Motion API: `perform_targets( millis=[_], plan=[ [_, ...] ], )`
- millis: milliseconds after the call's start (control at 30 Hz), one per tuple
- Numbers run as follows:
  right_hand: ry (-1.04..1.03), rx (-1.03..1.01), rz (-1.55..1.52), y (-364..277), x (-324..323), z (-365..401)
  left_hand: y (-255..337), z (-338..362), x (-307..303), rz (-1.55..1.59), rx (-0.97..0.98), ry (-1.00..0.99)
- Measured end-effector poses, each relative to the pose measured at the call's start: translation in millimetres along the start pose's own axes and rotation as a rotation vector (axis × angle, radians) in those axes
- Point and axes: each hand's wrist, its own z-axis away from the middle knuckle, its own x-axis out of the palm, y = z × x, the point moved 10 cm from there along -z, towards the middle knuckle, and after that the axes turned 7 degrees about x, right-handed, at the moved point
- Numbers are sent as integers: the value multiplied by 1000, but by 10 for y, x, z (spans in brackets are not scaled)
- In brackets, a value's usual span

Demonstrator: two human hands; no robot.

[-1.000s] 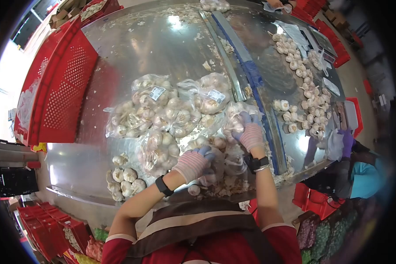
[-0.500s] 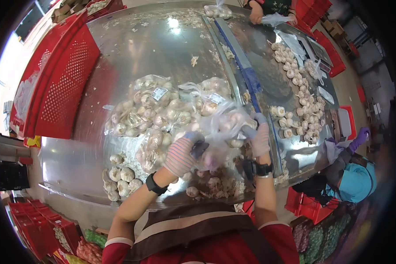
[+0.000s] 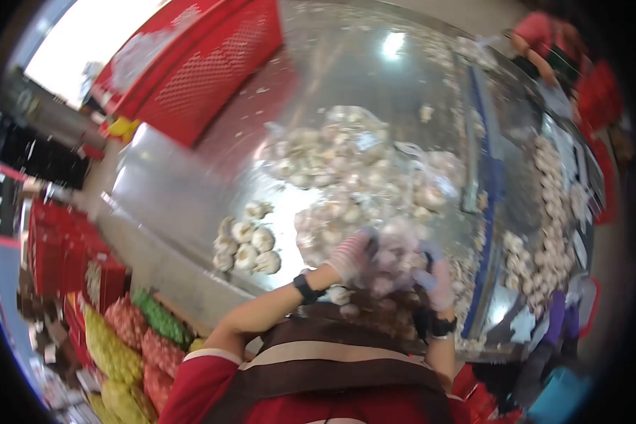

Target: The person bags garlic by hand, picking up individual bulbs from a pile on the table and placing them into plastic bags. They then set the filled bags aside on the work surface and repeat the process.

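Note:
A clear plastic bag of garlic is between my two gloved hands, near the table's front edge. My left hand, in a striped glove, is closed on the bag's left side. On its right side, my right hand has its fingers curled against the plastic. Motion blurs the fingertips and the bag's mouth. Several filled bags of garlic lie just beyond, some with white labels. Loose garlic bulbs sit in a group to the left. Darker bulbs and skins lie below the bag, partly hidden by my hands.
A large red crate stands on the table's far left. A blue-edged divider runs along the right; beyond it lies a row of garlic. One co-worker is at the far right, another at the near right.
My view has turned left, so the table's contents appear shifted right. The bag between my hands looks fuller and more upright; earlier its loose plastic was spread toward my right hand.

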Motion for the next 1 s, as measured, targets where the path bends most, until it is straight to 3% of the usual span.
perform_targets(
  millis=[33,100,133,167,200,233,267,333,400,467,500,567,600,667,700,767,833,933,1000],
  plan=[
    [-47,-2,-9,-110,123,-14,-53,5,-27,110,49,104],
    [150,-142,536,-530,99,20,427,-27,-215,-5,31,160],
    [214,-230,681,-557,145,31,668,8,-223,-54,141,209],
    [197,-231,679,-427,195,45,805,55,-244,-77,191,234],
    [237,-87,665,-179,135,45,940,104,-265,-102,241,260],
    [282,53,651,11,46,34,1025,89,-156,-121,269,128],
    [277,52,654,0,55,8,1080,84,-40,-139,297,-6],
    [241,-42,504,-102,112,-9,1063,53,-58,-30,253,-19],
    [244,-37,552,-111,119,-2,1014,45,-66,88,217,-53],
    [282,-23,615,-81,62,5,868,28,-48,-247,155,-147],
    [344,-103,576,-97,27,16,880,-21,21,-226,184,-176],
    [445,-168,559,-225,-66,85,953,-130,-169,476,292,112],
    [433,-107,542,-249,-64,77,902,-171,-120,498,304,80],
    [440,-43,531,-264,-25,83,646,-267,-23,203,166,4],
    [447,-115,549,-333,41,101,752,-315,-56,214,178,-14],
    [463,-183,574,-441,74,111,847,-340,63,-215,102,-250],
    [384,-234,839,-556,200,56,937,-315,33,-222,144,-254],
    [370,-257,721,-447,163,-34,1066,-254,22,-232,160,-251],
    [393,-224,775,-43,9,-53,1069,-133,55,-225,138,-254]
  ],
)
